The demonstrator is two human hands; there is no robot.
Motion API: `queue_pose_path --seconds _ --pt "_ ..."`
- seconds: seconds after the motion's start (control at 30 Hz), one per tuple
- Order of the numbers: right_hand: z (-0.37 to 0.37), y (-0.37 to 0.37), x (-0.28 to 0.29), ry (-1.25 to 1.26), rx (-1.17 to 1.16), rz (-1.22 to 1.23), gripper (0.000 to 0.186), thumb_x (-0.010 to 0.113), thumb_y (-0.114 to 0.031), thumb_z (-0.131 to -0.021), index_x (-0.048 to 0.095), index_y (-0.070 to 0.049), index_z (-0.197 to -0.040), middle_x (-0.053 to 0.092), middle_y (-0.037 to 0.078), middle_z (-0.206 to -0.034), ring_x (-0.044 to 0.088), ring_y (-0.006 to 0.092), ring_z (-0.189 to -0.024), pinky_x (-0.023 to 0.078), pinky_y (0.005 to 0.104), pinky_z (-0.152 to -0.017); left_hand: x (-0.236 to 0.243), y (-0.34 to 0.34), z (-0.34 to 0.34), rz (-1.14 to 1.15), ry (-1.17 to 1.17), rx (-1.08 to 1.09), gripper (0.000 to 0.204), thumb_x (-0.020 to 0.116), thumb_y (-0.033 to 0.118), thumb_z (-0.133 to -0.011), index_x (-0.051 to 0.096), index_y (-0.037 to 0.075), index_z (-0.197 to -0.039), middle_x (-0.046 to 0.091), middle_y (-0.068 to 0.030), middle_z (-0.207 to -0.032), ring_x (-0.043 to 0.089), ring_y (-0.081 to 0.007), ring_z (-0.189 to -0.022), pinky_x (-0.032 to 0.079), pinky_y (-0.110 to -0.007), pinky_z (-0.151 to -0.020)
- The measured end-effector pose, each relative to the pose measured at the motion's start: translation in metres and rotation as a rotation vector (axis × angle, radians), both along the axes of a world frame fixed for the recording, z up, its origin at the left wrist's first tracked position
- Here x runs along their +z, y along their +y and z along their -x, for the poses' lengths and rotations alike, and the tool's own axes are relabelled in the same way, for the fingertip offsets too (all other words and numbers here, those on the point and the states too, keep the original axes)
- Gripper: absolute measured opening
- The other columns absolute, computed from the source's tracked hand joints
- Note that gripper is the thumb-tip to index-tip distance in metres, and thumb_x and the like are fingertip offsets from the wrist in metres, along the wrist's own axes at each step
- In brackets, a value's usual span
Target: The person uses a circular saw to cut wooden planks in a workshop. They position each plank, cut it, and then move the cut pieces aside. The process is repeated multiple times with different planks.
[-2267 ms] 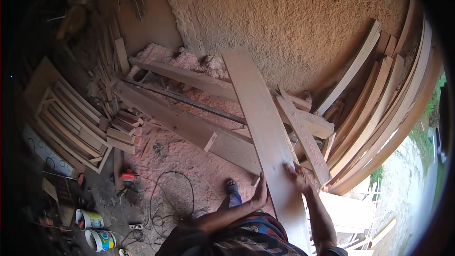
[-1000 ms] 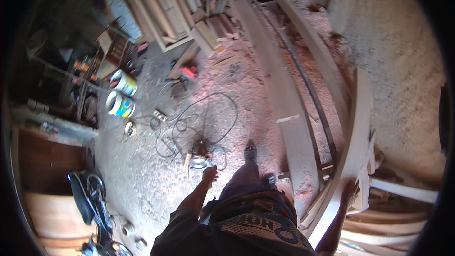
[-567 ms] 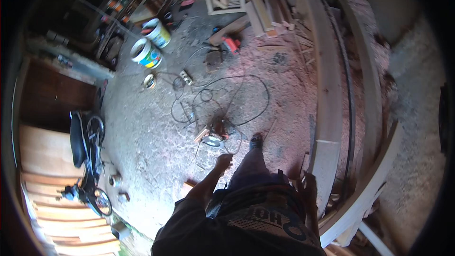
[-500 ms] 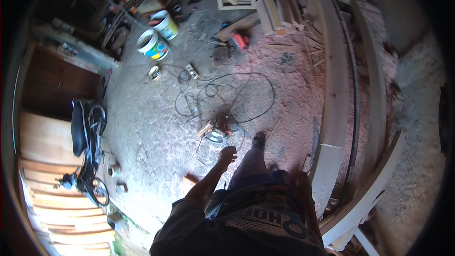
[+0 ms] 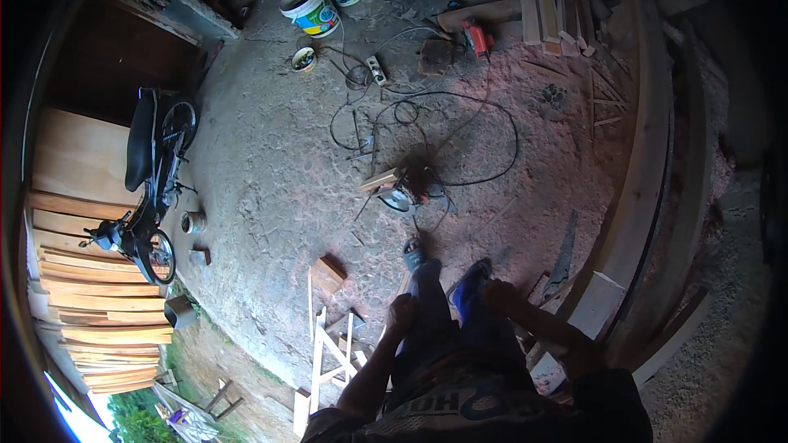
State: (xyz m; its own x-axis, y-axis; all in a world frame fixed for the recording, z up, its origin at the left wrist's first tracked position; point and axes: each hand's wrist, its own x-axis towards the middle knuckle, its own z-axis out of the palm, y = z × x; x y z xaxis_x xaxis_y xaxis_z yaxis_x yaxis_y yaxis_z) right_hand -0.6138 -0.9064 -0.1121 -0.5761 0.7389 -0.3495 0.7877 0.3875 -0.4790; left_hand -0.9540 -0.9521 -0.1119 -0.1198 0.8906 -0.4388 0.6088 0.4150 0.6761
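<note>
My left hand (image 5: 400,312) is closed over my left thigh, and my right hand (image 5: 498,297) is closed over my right leg; what either holds, if anything, is too small or hidden to make out. Ahead of my sandalled feet (image 5: 413,254) a circular saw (image 5: 410,193) lies on the concrete floor with a wood piece beside it, amid looped black cables (image 5: 513,148). A wooden block (image 5: 328,273) lies left of my feet, near pale wooden frames (image 5: 324,353). Long boards (image 5: 632,221) lie along my right side, beyond my right hand.
A motorbike (image 5: 152,180) stands at left beside stacked boards (image 5: 98,303). Two buckets (image 5: 309,12), a small tub (image 5: 303,59), a socket strip (image 5: 376,70) and a red power tool (image 5: 476,37) sit farther ahead. Offcuts (image 5: 550,16) lie at upper right, an outdoor opening at lower left.
My view has swung round from the boards by the wall to the floor and motorbike. My right hand has let go of the long board; both hands are now over my legs.
</note>
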Motion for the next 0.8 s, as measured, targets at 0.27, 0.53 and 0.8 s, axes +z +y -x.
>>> queue_pose_path --seconds 0.27,0.53,0.8 --pt "0.079 0.06 -0.072 -0.157 0.146 0.059 0.014 0.06 -0.019 -0.09 0.069 -0.009 -0.097 0.069 0.015 -0.098 0.072 0.0322 -0.089 0.059 0.0469 -0.077 -0.068 -0.041 0.065 0.346 -0.084 -0.07 0.067 0.066 0.043 -0.094 0.051 0.001 -0.144 0.061 -0.0287 -0.138 0.06 -0.0444 -0.127 0.049 -0.051 -0.104" --pt "0.141 -0.116 -0.177 0.327 -0.686 0.14 0.022 0.065 -0.027 -0.092 0.072 -0.007 -0.095 0.069 0.019 -0.094 0.068 0.0353 -0.091 0.054 0.0486 -0.079 -0.032 0.061 0.113 0.299 -0.317 -0.42 0.057 0.061 0.037 -0.098 0.054 -0.003 -0.14 0.063 -0.0278 -0.134 0.06 -0.0426 -0.127 0.05 -0.046 -0.106" --pt "0.252 -0.122 0.002 0.177 -1.771 0.11 0.037 0.053 -0.034 -0.099 0.071 -0.005 -0.115 0.071 0.024 -0.114 0.067 0.0438 -0.108 0.052 0.0554 -0.094 -0.096 0.198 0.26 0.747 -0.217 -0.829 0.036 0.064 0.032 -0.1 0.065 0.006 -0.126 0.068 -0.0102 -0.109 0.067 -0.0244 -0.112 0.054 -0.037 -0.091"
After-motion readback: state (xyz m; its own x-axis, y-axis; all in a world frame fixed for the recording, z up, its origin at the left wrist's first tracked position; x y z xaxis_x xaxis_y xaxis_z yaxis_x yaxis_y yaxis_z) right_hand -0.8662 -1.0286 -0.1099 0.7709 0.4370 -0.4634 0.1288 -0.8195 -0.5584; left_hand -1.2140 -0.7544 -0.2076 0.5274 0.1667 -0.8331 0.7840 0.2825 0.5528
